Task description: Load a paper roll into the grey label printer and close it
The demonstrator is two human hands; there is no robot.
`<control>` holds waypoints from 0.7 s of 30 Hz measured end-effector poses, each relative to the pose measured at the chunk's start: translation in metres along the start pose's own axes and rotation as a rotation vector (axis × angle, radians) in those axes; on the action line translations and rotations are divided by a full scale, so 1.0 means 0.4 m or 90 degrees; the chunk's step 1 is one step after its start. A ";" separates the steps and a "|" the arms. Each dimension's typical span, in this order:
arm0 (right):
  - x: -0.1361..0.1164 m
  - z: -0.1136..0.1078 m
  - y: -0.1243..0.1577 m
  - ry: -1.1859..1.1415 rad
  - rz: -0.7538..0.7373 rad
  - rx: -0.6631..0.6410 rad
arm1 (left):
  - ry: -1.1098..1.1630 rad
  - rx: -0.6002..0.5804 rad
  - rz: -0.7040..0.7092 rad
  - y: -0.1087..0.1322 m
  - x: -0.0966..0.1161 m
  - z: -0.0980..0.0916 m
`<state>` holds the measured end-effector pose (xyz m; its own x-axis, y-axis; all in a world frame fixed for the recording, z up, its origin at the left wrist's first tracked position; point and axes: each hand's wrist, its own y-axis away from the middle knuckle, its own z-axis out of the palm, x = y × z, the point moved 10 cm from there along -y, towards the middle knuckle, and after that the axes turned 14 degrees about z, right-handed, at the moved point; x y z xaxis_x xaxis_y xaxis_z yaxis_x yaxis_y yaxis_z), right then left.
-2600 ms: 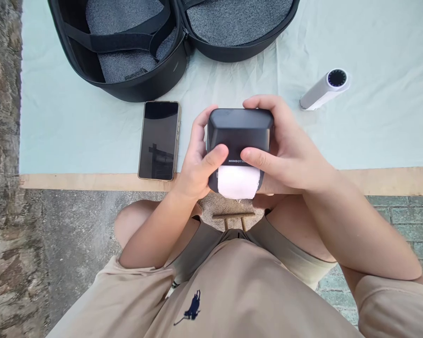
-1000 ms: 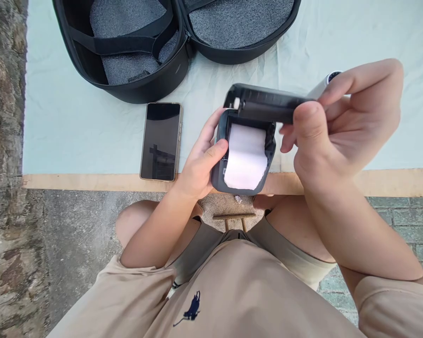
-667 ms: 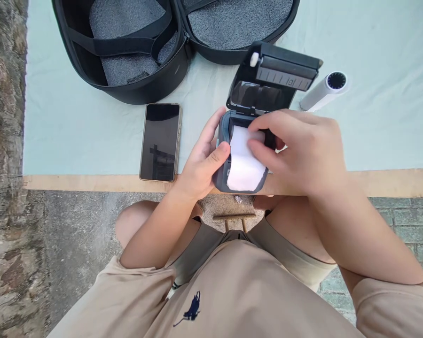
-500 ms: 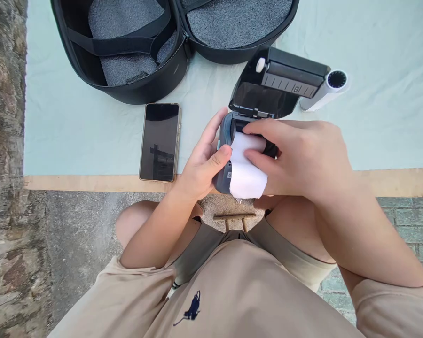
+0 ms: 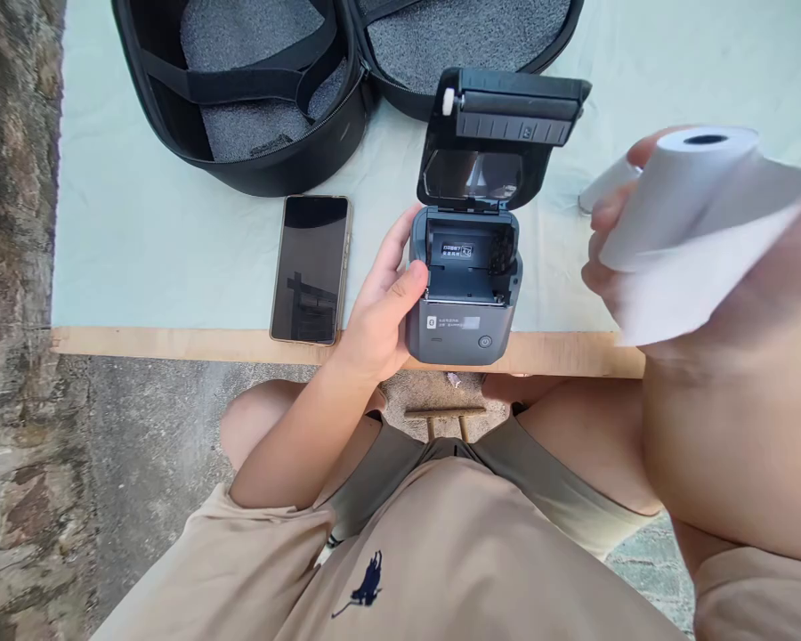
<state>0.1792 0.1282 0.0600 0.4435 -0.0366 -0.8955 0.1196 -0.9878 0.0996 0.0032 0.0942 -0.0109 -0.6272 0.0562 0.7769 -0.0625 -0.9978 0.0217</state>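
A dark grey portable label printer (image 5: 465, 334) stands at the table's front edge with its lid (image 5: 487, 178) swung up. Its paper bay shows bare, with a small label inside. My left hand (image 5: 387, 312) grips the printer's left side, thumb on the near corner. Off to the right, my right hand (image 5: 607, 240) holds a white paper roll (image 5: 674, 196) in the air; its loose end hangs down, blurred by motion. Behind that hand, a second white roll (image 5: 604, 185) stands on the table, mostly hidden.
A phone (image 5: 311, 267) lies face up left of the printer. At the back, a black zip case (image 5: 287, 160) lies open with grey foam inside. Pale cloth (image 5: 140, 249) covers the table, whose wooden front edge (image 5: 193, 343) shows. A small white scrap (image 5: 454, 380) is on the ground below.
The paper roll has come out of the printer's bay and moved right in my right hand. The left hand keeps its grip on the printer. A white scrap now shows on the ground.
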 end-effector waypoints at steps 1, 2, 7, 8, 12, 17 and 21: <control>0.041 -0.004 -0.012 -0.087 0.052 0.001 | -0.002 0.007 -0.002 -0.001 0.000 -0.003; 0.081 -0.005 -0.019 -0.153 0.100 0.006 | -0.004 0.014 -0.003 -0.001 0.001 -0.004; 0.136 -0.022 0.001 -0.112 0.080 0.068 | 0.008 0.042 0.001 -0.005 0.003 -0.005; 0.127 -0.022 0.008 -0.082 0.058 0.064 | 0.014 0.048 0.000 -0.006 0.002 -0.005; 0.062 -0.024 0.030 0.130 -0.060 0.091 | 0.011 0.068 -0.004 -0.008 -0.001 -0.007; 0.059 -0.002 0.022 0.257 -0.059 0.100 | -0.003 0.058 0.018 -0.012 0.006 0.002; 0.057 0.034 0.017 0.293 -0.080 0.050 | 0.000 0.032 0.028 -0.014 0.008 0.011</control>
<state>0.1782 0.1187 0.0343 0.7793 0.1364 -0.6117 0.1373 -0.9895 -0.0457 0.0051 0.0996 -0.0059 -0.6280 0.0130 0.7781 0.0034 -0.9998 0.0195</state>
